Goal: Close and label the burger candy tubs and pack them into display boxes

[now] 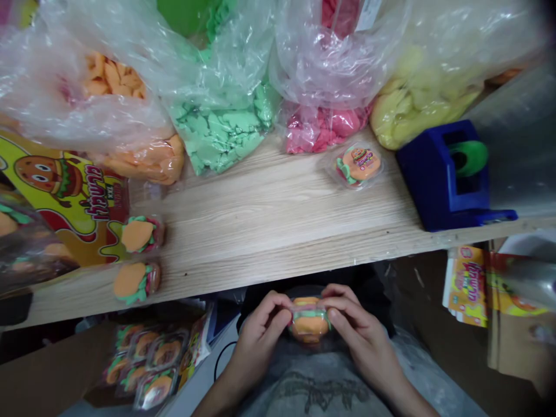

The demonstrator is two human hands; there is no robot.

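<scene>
Okay, small clear plastic burger packs (147,365) lie piled at far left. Next, the left hand (260,330) grips 1 round orange burger toy (309,320), and the right hand (360,330) grips its other side. Bent fingers hold tight, keeping it steady, near the light wood desk (260,220).

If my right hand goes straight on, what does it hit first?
Your right hand already touches the burger pack, so that comes first; your left hand lies beyond, though depth is unclear.

gap: left hand (260,330), right hand (360,336) below wooden shelf edge (243,278) | obstacle: packed burger gummies (150,359) leftward
</scene>
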